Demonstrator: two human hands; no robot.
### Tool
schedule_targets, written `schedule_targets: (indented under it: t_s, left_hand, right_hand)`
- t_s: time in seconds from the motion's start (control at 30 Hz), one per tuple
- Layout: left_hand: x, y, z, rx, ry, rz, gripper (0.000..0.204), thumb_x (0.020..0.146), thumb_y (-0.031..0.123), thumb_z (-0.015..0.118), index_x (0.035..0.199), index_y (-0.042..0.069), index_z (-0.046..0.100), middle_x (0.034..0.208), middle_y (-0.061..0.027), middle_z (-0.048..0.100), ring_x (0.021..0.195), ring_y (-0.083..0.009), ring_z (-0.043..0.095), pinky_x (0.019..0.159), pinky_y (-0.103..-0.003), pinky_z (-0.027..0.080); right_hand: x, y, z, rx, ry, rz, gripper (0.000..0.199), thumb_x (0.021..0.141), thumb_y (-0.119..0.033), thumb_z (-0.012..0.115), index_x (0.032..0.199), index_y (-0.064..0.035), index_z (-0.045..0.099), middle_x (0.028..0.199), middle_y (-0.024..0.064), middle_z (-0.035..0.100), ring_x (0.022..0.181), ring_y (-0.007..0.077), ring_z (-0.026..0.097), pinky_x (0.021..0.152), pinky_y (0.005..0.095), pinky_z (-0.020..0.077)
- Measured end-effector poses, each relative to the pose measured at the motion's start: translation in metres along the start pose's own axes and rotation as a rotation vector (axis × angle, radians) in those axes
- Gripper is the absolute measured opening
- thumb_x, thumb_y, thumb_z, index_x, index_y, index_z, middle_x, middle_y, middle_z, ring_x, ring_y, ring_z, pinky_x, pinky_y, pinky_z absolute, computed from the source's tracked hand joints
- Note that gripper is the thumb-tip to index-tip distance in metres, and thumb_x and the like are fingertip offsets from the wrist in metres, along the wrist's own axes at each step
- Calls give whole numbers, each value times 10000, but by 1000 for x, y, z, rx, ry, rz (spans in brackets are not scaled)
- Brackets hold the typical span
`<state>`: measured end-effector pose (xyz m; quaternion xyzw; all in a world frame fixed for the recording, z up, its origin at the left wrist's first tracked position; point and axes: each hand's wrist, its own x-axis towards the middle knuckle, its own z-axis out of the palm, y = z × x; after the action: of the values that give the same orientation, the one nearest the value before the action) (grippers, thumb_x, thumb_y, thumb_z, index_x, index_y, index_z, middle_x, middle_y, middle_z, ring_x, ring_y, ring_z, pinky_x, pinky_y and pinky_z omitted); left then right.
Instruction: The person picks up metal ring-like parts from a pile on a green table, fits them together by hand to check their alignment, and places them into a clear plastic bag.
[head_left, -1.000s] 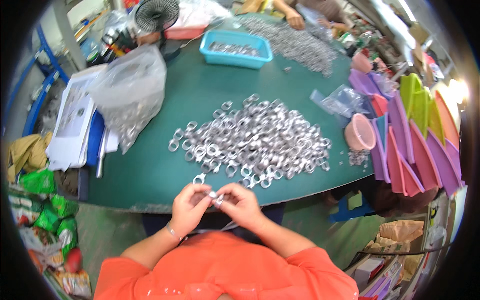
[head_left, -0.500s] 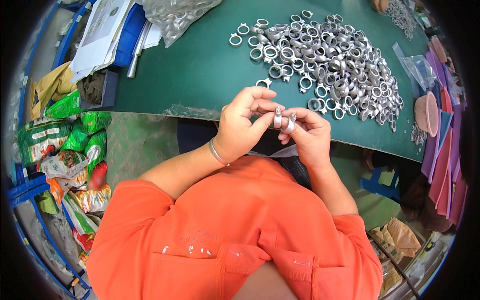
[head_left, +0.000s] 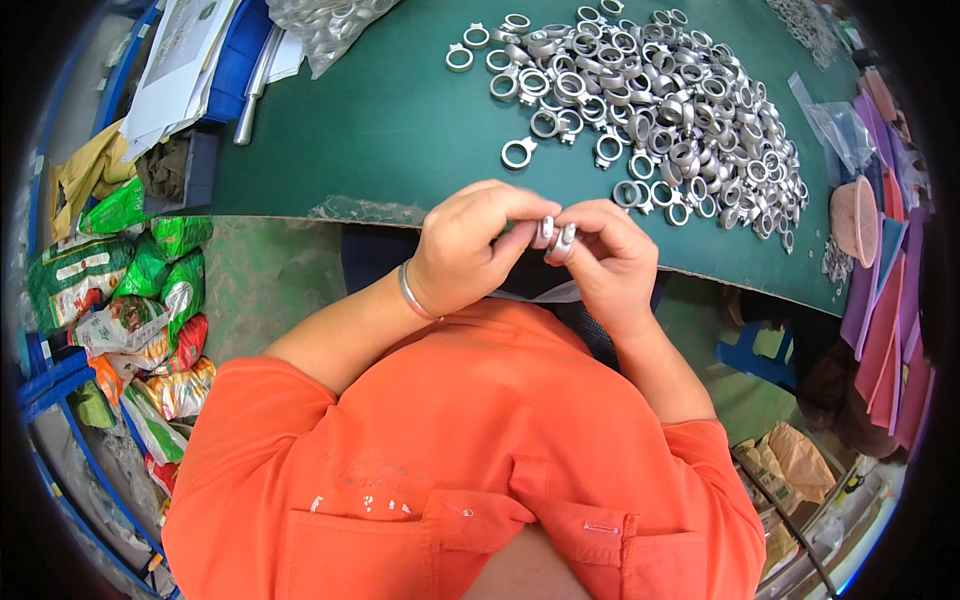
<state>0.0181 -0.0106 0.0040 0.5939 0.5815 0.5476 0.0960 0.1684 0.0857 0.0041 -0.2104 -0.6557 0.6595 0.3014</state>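
Just past the near edge of the green table [head_left: 400,120], my two hands meet with fingertips close together. My left hand [head_left: 465,245] pinches a small silver ring clamp [head_left: 542,235] between thumb and forefinger. A second ring clamp [head_left: 561,246] sits in the pinch of my right hand [head_left: 615,265], side by side with the first. Fingers partly cover both clamps, and I cannot tell whether they touch. Beyond my hands lies a large heap of similar silver ring clamps [head_left: 685,125]. One single clamp [head_left: 518,153] rests apart from the heap, nearest my left hand.
A clear bag of rings [head_left: 325,25] and a blue tray with papers [head_left: 235,70] stand at the far left. At the right edge are a pink basket [head_left: 855,222] and coloured sheets [head_left: 885,330]. Stuffed bags [head_left: 150,300] lie on the left; a blue stool [head_left: 757,355] stands below right.
Both hands, each with its ring clamp, have come closer together and turned slightly. The view has shifted a little, and the single clamp near my left hand is now fully uncovered.
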Motion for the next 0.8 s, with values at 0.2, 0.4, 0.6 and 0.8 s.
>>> schedule_targets:
  t_s: [0.2, 0.4, 0.6, 0.8]
  left_hand:
    - [-19, 2, -13, 90, -272, 76, 255, 705, -102, 684, 910, 49, 667, 907, -76, 684, 773, -248, 641, 669, -325, 508]
    - [-8, -4, -15, 158, -157, 66, 200, 728, -87, 676, 884, 39, 667, 908, -83, 666, 760, -254, 615, 689, -338, 498]
    - [22, -24, -7, 425, -74, -134, 396, 758, 59, 737, 1122, 37, 581, 1044, -133, 548, 879, -299, 557, 741, -383, 474]
    - [20, -21, 8, 406, -146, -56, 304, 756, 40, 719, 1037, 37, 604, 990, -134, 560, 853, -313, 565, 747, -394, 467]
  right_hand:
    - [-29, 5, -1, -559, -205, -192, 280, 799, 84, 619, 1066, -2, 609, 989, 145, 593, 843, 316, 629, 714, 355, 534]
    - [-19, -7, -21, -855, -24, -296, 307, 786, 44, 650, 1083, -29, 622, 1015, 154, 584, 881, 333, 605, 745, 395, 513]
    - [7, -5, -45, -1258, 154, -249, 370, 785, -90, 716, 1124, -9, 592, 1102, 159, 565, 991, 347, 556, 832, 420, 442]
    - [10, 21, -14, -938, 46, -456, 351, 767, -18, 704, 1098, 9, 592, 1073, 178, 577, 944, 357, 579, 817, 414, 489]
